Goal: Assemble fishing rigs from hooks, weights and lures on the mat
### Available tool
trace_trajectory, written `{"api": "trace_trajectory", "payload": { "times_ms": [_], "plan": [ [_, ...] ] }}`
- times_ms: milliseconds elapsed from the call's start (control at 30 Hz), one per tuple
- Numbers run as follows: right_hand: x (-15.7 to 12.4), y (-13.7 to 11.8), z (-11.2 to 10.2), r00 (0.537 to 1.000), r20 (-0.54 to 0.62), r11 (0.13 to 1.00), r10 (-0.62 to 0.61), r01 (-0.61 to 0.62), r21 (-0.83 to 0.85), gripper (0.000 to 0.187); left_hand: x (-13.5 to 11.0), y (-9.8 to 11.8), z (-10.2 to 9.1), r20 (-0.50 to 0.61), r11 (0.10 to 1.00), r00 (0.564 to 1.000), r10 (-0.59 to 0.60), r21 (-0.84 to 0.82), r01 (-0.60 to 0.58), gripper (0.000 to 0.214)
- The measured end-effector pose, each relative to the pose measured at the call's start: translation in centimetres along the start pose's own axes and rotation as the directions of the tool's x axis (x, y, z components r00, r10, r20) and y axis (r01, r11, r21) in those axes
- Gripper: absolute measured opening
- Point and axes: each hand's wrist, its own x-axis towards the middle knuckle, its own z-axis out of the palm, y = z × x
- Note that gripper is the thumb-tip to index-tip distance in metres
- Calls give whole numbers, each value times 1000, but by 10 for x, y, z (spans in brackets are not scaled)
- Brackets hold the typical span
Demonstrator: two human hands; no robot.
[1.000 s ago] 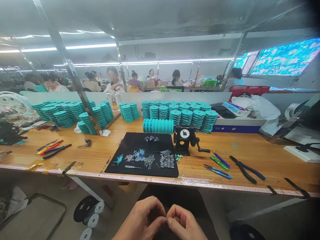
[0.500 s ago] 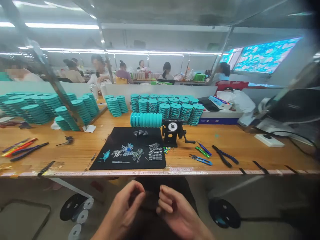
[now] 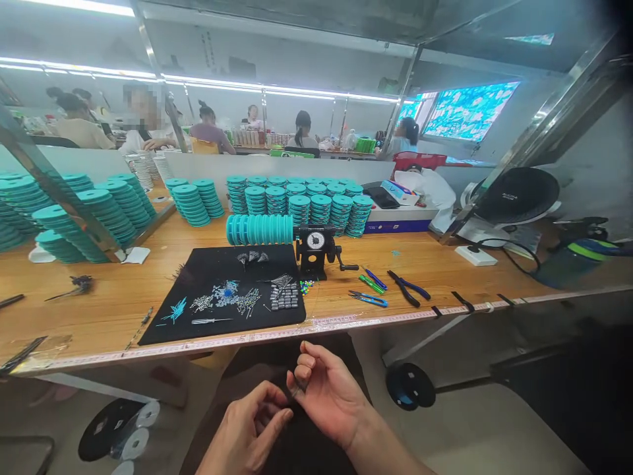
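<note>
Below the bench's front edge, my two hands are close together over my dark lap. My left hand (image 3: 247, 425) is curled, its thumb and forefinger tips nearly together; anything between them is too fine to make out. My right hand (image 3: 329, 396), palm partly up, has its fingers bent in and closed; what they may hold cannot be seen. Nearest in front lies a black mat (image 3: 173, 320) with small metal parts (image 3: 248, 302), grey cylindrical pieces (image 3: 284, 297), clear bits (image 3: 225, 290) and turquoise slivers (image 3: 177, 309). Behind stands a black hand-crank winder (image 3: 312, 254) carrying turquoise spools (image 3: 260, 229).
Blue-handled snips (image 3: 368, 299), pliers (image 3: 408, 288) and a green tool (image 3: 372, 284) lie right of the mat. Stacked turquoise spools (image 3: 297, 198) line the back. A metal post (image 3: 64, 191) rises at left. A fan (image 3: 517, 194) stands at right. Co-workers sit beyond the partition.
My view has turned to the right, so the bench appears shifted left and tilted. My right hand has risen and turned palm-up; my hands are now closer together.
</note>
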Motion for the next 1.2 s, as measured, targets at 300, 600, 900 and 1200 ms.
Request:
{"api": "trace_trajectory", "payload": {
  "times_ms": [300, 600, 900, 1200],
  "plan": [
    [4, 5, -1, 996, -75, 998, -56, 55, -16, 16, -3, -15, 7, -5, 989, 990, 144, 18, -144, 33],
    [6, 6, -2, 984, -128, 990, -124, 114, -77, 13, -1, -8, 8, 94, 998, 995, 43, 46, -48, 30],
    [6, 4, 1, 997, 23, 992, -75, 77, -101, 18, 5, -11, -10, 24, 969, 986, 166, 180, -168, 17],
    [-1, 7, 2, 976, 209, 813, -56, 166, -558, 23, 23, 6, -34, -180, 994, 977, 110, 18, -109, 24]
  ]
}}
